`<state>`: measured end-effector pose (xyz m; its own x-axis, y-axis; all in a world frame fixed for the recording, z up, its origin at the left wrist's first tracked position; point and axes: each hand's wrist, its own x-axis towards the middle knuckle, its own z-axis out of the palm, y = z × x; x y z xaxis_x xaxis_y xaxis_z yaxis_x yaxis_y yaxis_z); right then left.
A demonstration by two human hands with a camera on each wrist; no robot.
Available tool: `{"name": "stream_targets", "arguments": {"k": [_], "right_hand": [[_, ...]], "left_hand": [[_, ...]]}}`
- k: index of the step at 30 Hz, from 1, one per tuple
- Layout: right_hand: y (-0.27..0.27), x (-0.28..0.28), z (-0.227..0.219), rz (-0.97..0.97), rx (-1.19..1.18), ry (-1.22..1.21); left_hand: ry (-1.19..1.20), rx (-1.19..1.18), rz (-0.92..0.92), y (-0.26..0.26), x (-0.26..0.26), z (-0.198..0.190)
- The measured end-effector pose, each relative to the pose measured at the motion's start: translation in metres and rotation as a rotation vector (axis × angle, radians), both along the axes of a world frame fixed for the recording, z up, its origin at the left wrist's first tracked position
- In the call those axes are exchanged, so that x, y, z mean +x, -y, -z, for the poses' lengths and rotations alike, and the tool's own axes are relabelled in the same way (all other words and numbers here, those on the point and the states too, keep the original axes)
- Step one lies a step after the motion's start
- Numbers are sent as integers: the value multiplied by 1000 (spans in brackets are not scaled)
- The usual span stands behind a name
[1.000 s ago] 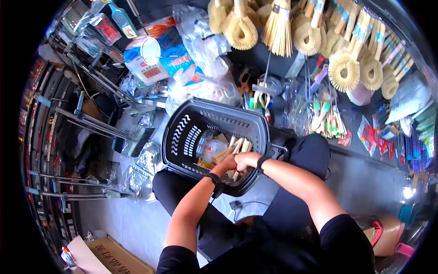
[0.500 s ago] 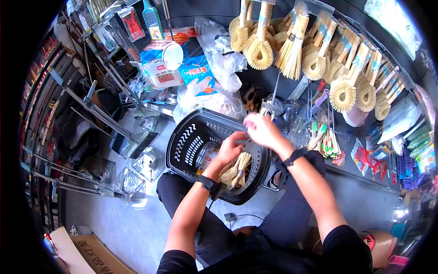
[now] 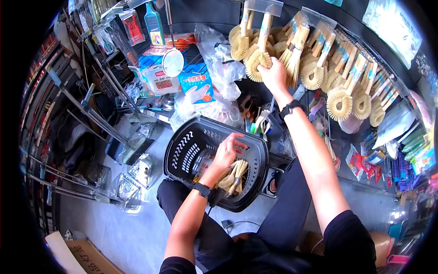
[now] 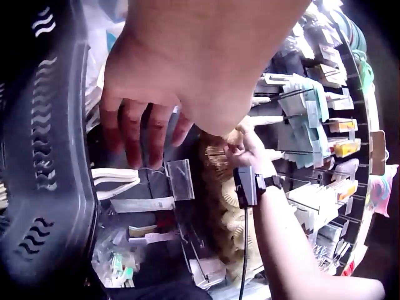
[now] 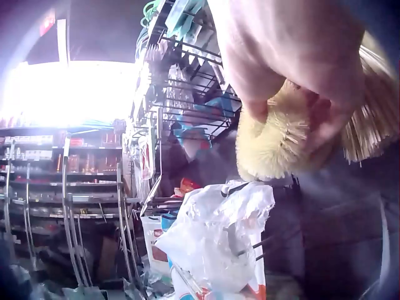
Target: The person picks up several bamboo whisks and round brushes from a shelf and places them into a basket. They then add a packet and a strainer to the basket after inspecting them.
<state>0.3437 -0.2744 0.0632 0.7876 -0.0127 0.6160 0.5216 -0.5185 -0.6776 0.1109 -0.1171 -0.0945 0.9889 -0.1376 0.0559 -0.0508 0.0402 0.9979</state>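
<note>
Gripping a hanging round brush [image 3: 256, 59], right hand [image 3: 273, 75], left hand [image 3: 228, 153] relaxed over basket [image 3: 182, 137], plastic bags [image 3: 219, 64] beside.

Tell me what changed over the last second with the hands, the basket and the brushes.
The right hand left the basket, rose to the hanging display and now grips a round bristle brush there. The left hand let go of the bundle of brushes, which now lies in the basket, and rests open over the basket's rim. The basket stayed on the person's lap; the other hanging brushes are unchanged.
</note>
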Motion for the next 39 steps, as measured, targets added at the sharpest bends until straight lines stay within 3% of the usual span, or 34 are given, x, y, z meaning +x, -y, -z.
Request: {"name": "stream_targets", "arguments": {"k": [5,8,12,16,19,21,23,24,26,28,30,31,32,34,36,39], "right_hand": [[-5,-24,-4,-152,141,66],[-1,-47,-17,-81,79,76],[5,-44,-8,-193,228,96],[10,-48,-11,-200,219,34],[13,-30,-5,-141,48,63],[9,-9,0,-317,190,21],[6,-3,-2,-457,253,-33],[3,-8,-9,-545,341,-100],[-3,-24,-22,-721,519,-240],[-7,-24,-24,-695,492,-230],[-8,-20,-26,-604,404,-197],[-9,-19,-24,-514,303,-85],[-6,-16,-24,-649,314,-171],[-10,-6,-12,-512,216,26],[-9,-11,-13,-438,177,-10],[-9,-23,-14,-393,172,63]], "left_hand": [[-38,44,-30,-11,1,-33],[27,32,-35,-16,2,-42],[8,40,-46,-21,2,-37],[-13,34,-42,-21,5,-24],[-16,59,-23,-17,7,-19],[59,86,-56,-14,9,-21],[94,236,-117,-6,7,-54],[243,288,-180,-4,18,-53],[392,399,-276,5,25,-106],[544,535,-387,0,59,-126],[840,517,-566,-5,113,-135],[614,267,-456,-3,123,-149],[385,23,-339,-1,130,-161],[203,32,-223,0,137,-181],[144,141,-130,-5,154,-180],[94,12,-98,2,153,-175]]}}
